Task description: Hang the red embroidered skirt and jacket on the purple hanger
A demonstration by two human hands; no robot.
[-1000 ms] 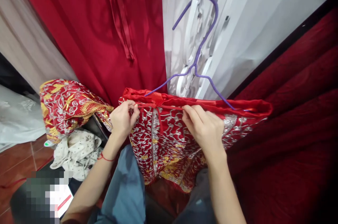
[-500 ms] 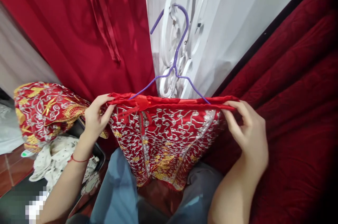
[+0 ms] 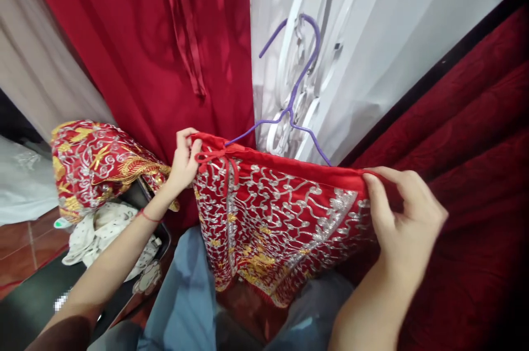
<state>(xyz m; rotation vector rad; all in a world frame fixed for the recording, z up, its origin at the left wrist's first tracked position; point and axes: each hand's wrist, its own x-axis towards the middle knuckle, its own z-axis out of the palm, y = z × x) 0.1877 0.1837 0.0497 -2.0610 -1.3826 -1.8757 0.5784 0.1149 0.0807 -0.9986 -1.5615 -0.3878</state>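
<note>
Embroidered skirt [image 3: 281, 213] waistband runs left-right, hem down; left hand [image 3: 184, 161], right hand [image 3: 403, 219] pinching waistband ends.

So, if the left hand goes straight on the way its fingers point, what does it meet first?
Probably the red curtain behind. The left hand points up and away while pinching the skirt; depth is unclear.

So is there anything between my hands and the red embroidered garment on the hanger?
No. The left hand and right hand each pinch the top edge of the red garment on the purple hanger.
</note>
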